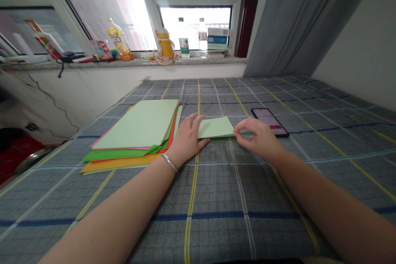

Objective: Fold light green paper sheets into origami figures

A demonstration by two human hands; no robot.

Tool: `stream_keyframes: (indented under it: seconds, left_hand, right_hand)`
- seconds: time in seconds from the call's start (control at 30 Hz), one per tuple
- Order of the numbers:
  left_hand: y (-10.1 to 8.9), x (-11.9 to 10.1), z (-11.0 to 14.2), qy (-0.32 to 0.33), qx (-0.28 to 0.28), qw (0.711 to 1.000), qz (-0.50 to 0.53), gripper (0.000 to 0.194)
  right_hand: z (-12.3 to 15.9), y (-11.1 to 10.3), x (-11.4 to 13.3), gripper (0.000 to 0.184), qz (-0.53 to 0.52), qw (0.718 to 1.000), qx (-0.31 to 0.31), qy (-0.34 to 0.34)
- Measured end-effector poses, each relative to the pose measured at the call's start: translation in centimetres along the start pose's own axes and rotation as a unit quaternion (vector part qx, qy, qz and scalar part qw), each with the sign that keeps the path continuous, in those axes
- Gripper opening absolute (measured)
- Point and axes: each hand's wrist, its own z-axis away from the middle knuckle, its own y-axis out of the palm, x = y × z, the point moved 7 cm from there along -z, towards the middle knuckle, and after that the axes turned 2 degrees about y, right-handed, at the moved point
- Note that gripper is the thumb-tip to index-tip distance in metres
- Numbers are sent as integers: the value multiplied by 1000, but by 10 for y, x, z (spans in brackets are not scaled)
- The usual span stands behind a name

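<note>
Centrally, the right hand (259, 138) pinches the right side of a pale green paper (216, 127) on plaid cloth (216, 189); the left hand (189, 135), thumb and fingers apart, touches its left end. Outward, a coloured paper stack (139, 126) lies left, a phone (268, 118) right.

I see a broad grey plaid cloth (216, 185) carrying a loose stack of multicoloured paper sheets (139, 123), a small pale-green paper piece (216, 127) and a flat black-edged smartphone (266, 117).
</note>
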Motion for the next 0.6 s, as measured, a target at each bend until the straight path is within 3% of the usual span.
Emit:
stream_keyframes:
  seconds: [0.13, 0.23, 0.43, 0.53, 0.6]
  left_hand:
    - [11, -22, -2, 125, 76, 989, 27, 54]
    - [18, -27, -2, 136, 113, 984, 30, 33]
    - [20, 0, 0, 0, 112, 993, 39, 34]
    - [18, 18, -2, -96, 72, 985, 125, 31]
    - [17, 30, -4, -162, 27, 965, 206, 36]
  right_hand:
    - [1, 8, 11, 10, -11, 998, 37, -42]
    - [0, 8, 17, 10, -23, 997, 41, -57]
    - [-1, -2, 9, 8, -16, 1000, 6, -27]
    - [-1, -9, -4, 7, -12, 998, -56, 13]
    - [0, -7, -14, 13, -14, 996, -73, 44]
